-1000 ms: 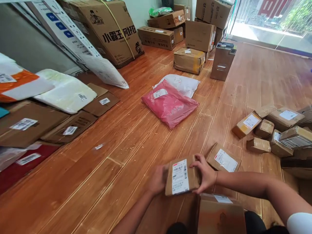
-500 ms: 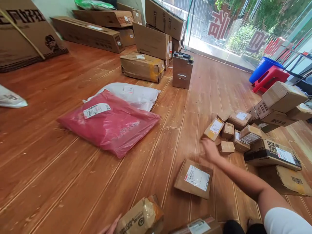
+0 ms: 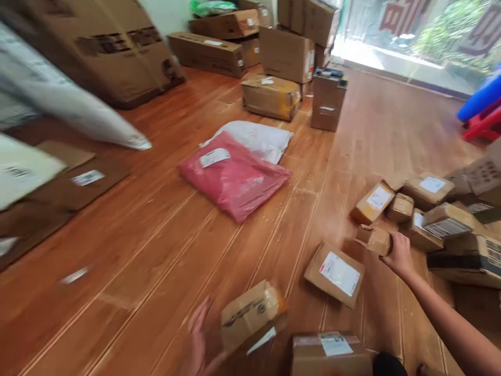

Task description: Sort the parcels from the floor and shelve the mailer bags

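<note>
My right hand [image 3: 397, 254] reaches out to the right and grips a small brown cardboard box [image 3: 374, 239] at the near edge of a pile of small parcels [image 3: 428, 209] on the wooden floor. My left hand [image 3: 199, 334] is low at the bottom of the view, blurred, with its palm against the left side of a tilted, tape-wrapped cardboard box [image 3: 250, 312] that it holds; a white label shows on the box's underside. A flat labelled box [image 3: 335, 272] lies on the floor between my two hands.
A pink plastic mailer [image 3: 235, 180] and a white one [image 3: 254, 138] lie mid-floor. Another labelled box [image 3: 329, 351] sits by my knees. Large cartons [image 3: 285, 52] stand at the back, flat parcels [image 3: 78, 180] at the left. A blue tub and red stool [image 3: 483, 112] are far right.
My right hand let go of the labelled box, reached to the pile and closed on a small box. My left hand keeps the taped box. The view swung right, then back left.
</note>
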Demonstrator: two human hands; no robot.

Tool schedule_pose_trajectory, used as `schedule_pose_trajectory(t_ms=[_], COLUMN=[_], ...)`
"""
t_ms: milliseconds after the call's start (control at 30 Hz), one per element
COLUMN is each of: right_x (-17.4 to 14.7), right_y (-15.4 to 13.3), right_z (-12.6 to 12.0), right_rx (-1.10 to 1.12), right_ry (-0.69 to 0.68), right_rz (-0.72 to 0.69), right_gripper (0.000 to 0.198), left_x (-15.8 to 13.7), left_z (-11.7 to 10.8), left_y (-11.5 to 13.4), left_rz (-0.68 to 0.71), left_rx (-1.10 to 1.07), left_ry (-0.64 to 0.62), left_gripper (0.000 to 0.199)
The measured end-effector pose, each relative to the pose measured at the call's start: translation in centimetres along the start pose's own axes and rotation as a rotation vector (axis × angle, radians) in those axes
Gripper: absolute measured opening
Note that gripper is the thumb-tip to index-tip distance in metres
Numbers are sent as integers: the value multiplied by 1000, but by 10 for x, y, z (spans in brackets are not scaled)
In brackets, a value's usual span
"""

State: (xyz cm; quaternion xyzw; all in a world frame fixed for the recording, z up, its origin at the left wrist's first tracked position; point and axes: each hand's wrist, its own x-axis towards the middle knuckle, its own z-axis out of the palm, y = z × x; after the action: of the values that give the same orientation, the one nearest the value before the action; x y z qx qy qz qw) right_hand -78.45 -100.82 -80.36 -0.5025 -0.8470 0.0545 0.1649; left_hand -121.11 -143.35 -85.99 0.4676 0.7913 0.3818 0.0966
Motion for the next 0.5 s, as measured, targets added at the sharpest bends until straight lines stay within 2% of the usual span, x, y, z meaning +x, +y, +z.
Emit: schedule_pose_trajectory(t_ms=[100, 200, 300, 400, 500], right_x=[-15, -31, -46, -55, -60], right_y=[-83, -183, -265, -309, -317], right_z=[-2, 6, 25, 41, 50], right_rx=[235, 427, 477, 518, 505], right_ry=[81, 36, 243, 405, 328], right_rz=[-299, -745, -1117, -1264, -1371], right_gripper=[69, 65, 42, 28, 32], left_x=[3, 5, 4, 2, 0], left_z=[-10, -14, -17, -22, -24], left_y=[7, 25, 50, 64, 54], left_rz=[50, 187, 285, 284, 232], left_rx=[-128, -122, -108, -38, 14], left_ry=[51, 64, 63, 19, 8], left_gripper=[100, 120, 117, 87, 70])
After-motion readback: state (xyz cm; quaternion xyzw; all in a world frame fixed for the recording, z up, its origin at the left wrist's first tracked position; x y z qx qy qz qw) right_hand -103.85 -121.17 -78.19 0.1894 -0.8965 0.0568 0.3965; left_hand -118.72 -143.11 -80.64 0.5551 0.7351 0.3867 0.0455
